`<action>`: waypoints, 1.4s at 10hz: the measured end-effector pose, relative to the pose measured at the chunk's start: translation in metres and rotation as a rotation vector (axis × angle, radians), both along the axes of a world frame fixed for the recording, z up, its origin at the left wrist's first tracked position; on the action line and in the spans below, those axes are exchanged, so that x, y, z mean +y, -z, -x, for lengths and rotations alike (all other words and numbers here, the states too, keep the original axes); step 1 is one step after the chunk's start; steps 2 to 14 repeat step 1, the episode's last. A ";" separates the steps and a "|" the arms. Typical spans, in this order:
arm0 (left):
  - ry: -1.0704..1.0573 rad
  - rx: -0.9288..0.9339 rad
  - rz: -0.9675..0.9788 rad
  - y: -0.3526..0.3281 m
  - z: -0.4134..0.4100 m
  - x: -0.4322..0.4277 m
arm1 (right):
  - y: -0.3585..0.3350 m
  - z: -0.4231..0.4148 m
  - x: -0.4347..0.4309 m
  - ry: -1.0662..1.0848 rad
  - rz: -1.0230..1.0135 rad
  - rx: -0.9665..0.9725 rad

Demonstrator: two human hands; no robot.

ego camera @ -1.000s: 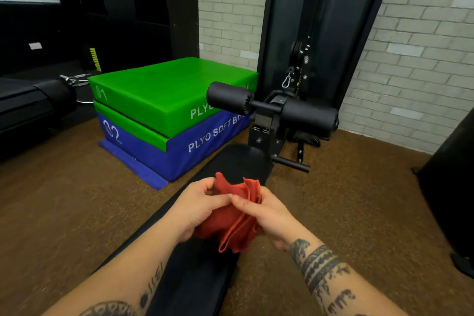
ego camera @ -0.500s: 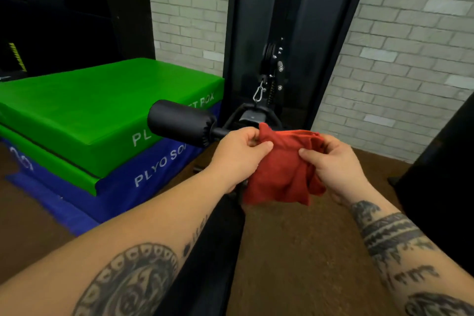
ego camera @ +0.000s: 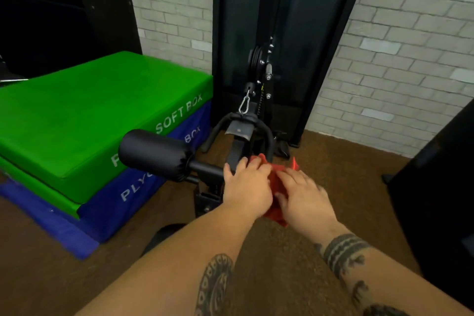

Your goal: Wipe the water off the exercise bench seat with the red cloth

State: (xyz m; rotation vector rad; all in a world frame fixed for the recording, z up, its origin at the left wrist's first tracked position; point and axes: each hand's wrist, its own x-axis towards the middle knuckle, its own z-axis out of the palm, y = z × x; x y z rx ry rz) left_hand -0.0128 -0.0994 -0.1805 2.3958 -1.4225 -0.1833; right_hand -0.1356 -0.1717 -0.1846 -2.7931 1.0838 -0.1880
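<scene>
Two hands: both are laid on the red cloth (ego camera: 275, 187), side by side and close together, with motion blur on them.
Red cloth: bunched between and under the hands, over the right half of the leg-roller bar; a corner sticks up just beyond the right hand, another hangs below it at the wrist.
Left hand (ego camera: 247, 186): palm down, its fingers (ego camera: 252, 164) curled over the cloth's far left edge, gripping it beside the black upright post of the roller.
Right hand (ego camera: 304, 196): palm down, its fingers (ego camera: 284, 177) spread and bent onto the cloth, pressing it; how tightly they grip cannot be told through the blur.
Bench seat (ego camera: 164, 236): only a dark rounded end shows, nearer the camera than the foam roller, partly hidden by the left forearm; water on it cannot be made out.
Foam roller (ego camera: 155, 154): black padded cylinder on a bar, left of the cloth, its bar running to the post that the left hand touches.
Cable handle (ego camera: 239, 128): black, hanging from a silver carabiner (ego camera: 245, 105) just beyond the roller.
Plyo soft boxes: green box (ego camera: 97, 110) stacked on a blue box (ego camera: 143, 187), left of the roller.
Brick wall (ego camera: 384, 59): pale, behind the roller.
Floor (ego camera: 333, 169): brown, under the roller.
</scene>
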 end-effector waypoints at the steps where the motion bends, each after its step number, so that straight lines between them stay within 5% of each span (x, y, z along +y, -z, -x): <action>1: 0.110 0.086 -0.170 -0.013 -0.009 0.020 | -0.015 0.005 0.008 0.028 -0.147 0.116; 14: 0.110 0.086 -0.170 -0.013 -0.009 0.020 | -0.015 0.005 0.008 0.028 -0.147 0.116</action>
